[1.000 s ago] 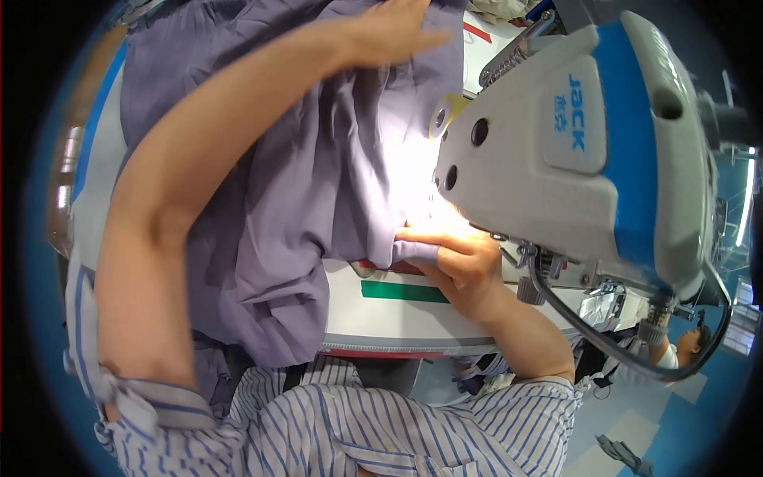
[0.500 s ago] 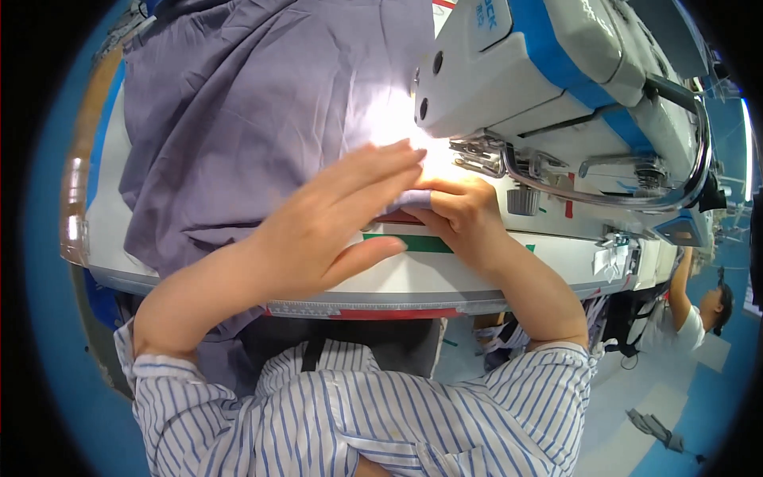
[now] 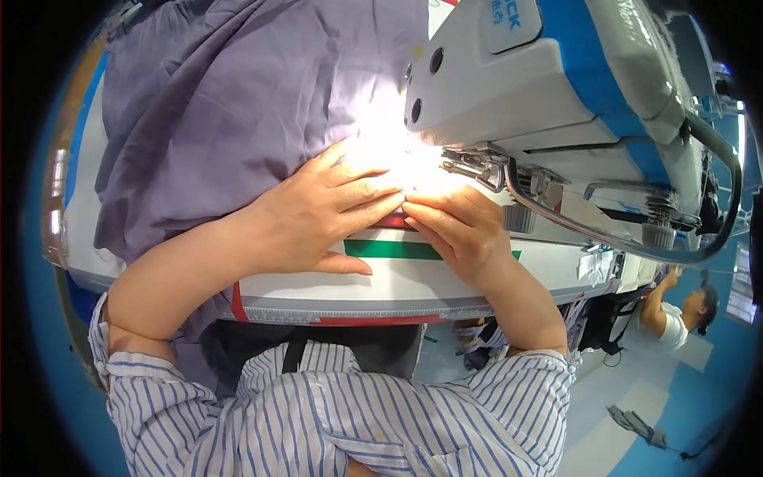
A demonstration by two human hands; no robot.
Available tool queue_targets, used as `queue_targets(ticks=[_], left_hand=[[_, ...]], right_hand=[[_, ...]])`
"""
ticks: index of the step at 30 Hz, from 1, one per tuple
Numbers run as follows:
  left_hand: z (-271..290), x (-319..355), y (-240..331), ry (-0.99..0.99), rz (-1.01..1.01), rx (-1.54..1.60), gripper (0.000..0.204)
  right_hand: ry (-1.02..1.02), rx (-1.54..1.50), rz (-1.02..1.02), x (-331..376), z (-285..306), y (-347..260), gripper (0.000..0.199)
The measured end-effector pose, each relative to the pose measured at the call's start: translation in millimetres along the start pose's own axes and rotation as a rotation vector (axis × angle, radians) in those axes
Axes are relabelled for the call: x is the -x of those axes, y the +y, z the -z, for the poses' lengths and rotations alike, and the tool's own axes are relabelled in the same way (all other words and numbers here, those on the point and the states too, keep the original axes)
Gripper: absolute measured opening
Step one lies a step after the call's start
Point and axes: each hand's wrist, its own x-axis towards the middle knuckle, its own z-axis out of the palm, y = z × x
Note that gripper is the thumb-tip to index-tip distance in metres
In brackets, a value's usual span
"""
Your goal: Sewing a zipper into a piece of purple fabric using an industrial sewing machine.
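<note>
A large piece of purple-grey fabric [image 3: 238,111] lies spread over the white sewing table [image 3: 334,290] and hangs off its front left. My left hand [image 3: 322,215] lies flat on the fabric's edge, fingers stretched toward the needle area. My right hand [image 3: 457,226] rests beside it, fingertips meeting the left hand's just in front of the presser foot. A white and blue sewing machine [image 3: 548,87] stands over the brightly lit spot where the fabric edge runs under it. The needle itself is lost in the glare.
Green and red tape strips [image 3: 393,250] mark the table front. Another person [image 3: 683,306] in a white top stands at the far right on a blue floor. My striped shirt fills the lower view.
My left hand came down from the far fabric to lie flat beside my right hand. The view has shifted closer over the needle area.
</note>
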Motion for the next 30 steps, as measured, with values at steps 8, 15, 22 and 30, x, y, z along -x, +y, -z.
queue_targets(ticks=[8, 15, 22, 30], left_hand=[[2, -1, -20, -0.010, -0.028, -0.045, 0.078], [8, -13, -27, 0.065, -0.046, -0.092, 0.071], [12, -20, -35, 0.137, -0.050, -0.101, 0.050], [11, -21, -44, 0.090, -0.019, -0.067, 0.053]], right_hand=[[0.029, -0.010, -0.023, -13, -1, 6, 0.026], [0.022, 0.140, -0.010, -1, -9, 21, 0.026], [0.162, 0.073, -0.251, 9, 7, 69, 0.025], [0.210, 0.034, -0.340, 19, 10, 87, 0.024]])
